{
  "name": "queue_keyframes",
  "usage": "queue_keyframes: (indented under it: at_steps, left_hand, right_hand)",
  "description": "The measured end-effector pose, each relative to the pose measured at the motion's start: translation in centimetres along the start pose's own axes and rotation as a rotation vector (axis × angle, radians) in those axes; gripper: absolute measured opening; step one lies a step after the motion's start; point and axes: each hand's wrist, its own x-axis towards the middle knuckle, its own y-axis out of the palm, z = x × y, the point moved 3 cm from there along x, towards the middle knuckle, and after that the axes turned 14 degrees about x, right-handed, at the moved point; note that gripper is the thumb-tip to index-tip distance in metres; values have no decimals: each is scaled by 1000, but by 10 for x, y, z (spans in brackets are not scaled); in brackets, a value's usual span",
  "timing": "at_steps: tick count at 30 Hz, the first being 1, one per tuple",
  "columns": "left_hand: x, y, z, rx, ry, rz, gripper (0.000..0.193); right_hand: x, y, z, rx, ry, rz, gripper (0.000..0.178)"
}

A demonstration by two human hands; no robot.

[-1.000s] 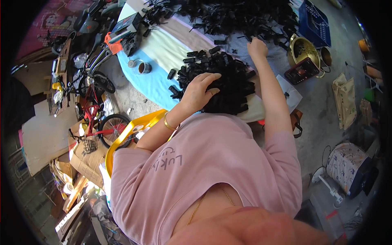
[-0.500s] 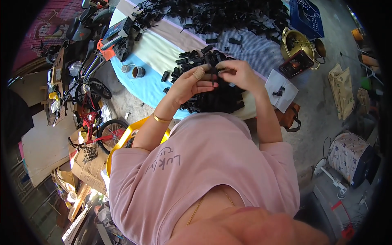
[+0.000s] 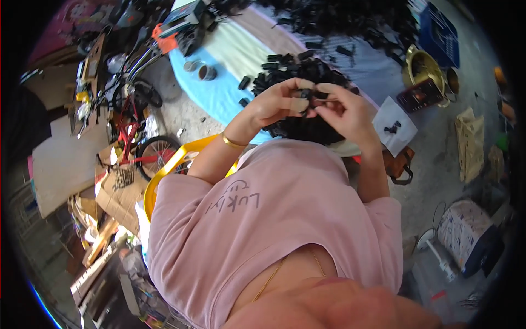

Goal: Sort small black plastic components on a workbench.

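Note:
My left hand (image 3: 278, 103) is closed round a small black plastic piece (image 3: 308, 95), with tape wrapped on a finger. My right hand (image 3: 347, 112) meets it from the right, its thumb and fingertips pinched at the same piece. Whether the right fingers hold a separate part is too small to tell. Both hands are above a heap of black pieces (image 3: 301, 129) close to my body. Loose black pieces (image 3: 244, 83) lie at the heap's left edge, and a much larger pile (image 3: 350, 16) covers the far side of the cloth-covered table (image 3: 219, 104).
To the right are a white paper (image 3: 392, 137) with small black bits, a phone (image 3: 419, 95), a brass-coloured pot (image 3: 410, 60) and a blue crate (image 3: 440, 35). A jar (image 3: 207, 72) stands at the left. A yellow chair (image 3: 167, 170) and a red bicycle (image 3: 129, 131) are beside me.
The whole view has shifted, so the table sits further right and higher. My hands have come closer together, and the right fingertips now meet the black piece in my left hand.

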Motion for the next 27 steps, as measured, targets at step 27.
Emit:
queue_keyframes:
  at_steps: [27]
  left_hand:
    - [-24,31,-17,1127,577,-617,21]
  right_hand:
    - [1,32,-21,539,378,-114,12]
